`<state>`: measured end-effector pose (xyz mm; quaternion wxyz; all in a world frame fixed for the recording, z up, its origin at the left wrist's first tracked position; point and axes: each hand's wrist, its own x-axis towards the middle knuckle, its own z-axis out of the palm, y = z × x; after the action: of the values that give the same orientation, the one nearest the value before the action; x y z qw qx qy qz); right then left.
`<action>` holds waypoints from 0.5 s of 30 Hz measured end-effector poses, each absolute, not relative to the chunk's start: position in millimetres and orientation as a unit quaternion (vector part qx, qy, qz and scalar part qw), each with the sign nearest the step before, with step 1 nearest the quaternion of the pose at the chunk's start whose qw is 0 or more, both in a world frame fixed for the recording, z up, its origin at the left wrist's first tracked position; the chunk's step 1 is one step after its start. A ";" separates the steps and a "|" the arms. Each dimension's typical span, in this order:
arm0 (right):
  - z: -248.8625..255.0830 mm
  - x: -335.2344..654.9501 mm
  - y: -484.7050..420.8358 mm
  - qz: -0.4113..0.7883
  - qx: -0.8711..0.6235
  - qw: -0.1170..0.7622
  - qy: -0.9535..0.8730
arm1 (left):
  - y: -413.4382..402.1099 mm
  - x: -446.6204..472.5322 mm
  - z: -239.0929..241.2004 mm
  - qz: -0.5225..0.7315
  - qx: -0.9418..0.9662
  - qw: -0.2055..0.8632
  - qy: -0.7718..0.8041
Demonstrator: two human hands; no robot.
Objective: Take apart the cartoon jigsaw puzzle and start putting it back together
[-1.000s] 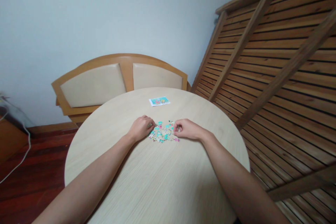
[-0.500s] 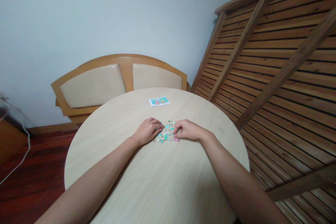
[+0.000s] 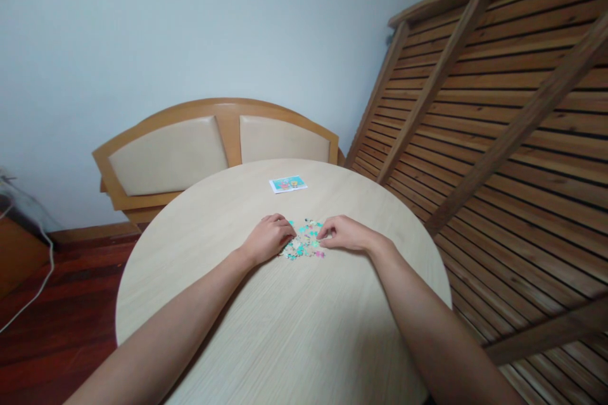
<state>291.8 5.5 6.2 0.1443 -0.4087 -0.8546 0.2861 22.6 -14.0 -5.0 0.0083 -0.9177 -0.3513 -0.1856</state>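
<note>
A small heap of colourful jigsaw pieces (image 3: 304, 244), mostly teal, cream and pink, lies on the round pale wooden table (image 3: 285, 323). My left hand (image 3: 267, 238) rests on the heap's left edge with fingers curled down onto the pieces. My right hand (image 3: 342, 233) sits at the heap's right edge, its fingers bent with the tips touching pieces. Whether either hand pinches a piece is hidden. A small picture card (image 3: 287, 184) lies flat farther back on the table.
A curved wooden bench with two beige cushioned backs (image 3: 216, 145) stands behind the table against a pale blue wall. A slatted wooden frame (image 3: 498, 120) leans on the right. A white cable (image 3: 33, 291) trails over the dark red floor at left.
My left hand slid right onto the heap, covering its left part. The pieces are gathered tighter between both hands. My right hand shifted slightly.
</note>
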 end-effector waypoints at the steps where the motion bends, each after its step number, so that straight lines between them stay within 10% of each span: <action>1: 6.3 291.5 5.4 0.290 -0.407 0.142 -0.855 | -14.1 23.0 -5.2 -0.187 -0.917 0.008 -0.351; 15: 6.2 291.4 4.7 0.301 -0.410 0.171 -0.844 | -8.2 14.3 -7.6 -0.241 -0.871 0.024 -0.428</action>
<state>291.4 4.7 6.2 0.1707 -0.4103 -0.8437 0.3012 14.3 -8.2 -7.6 0.0240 -0.8710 -0.4277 -0.2407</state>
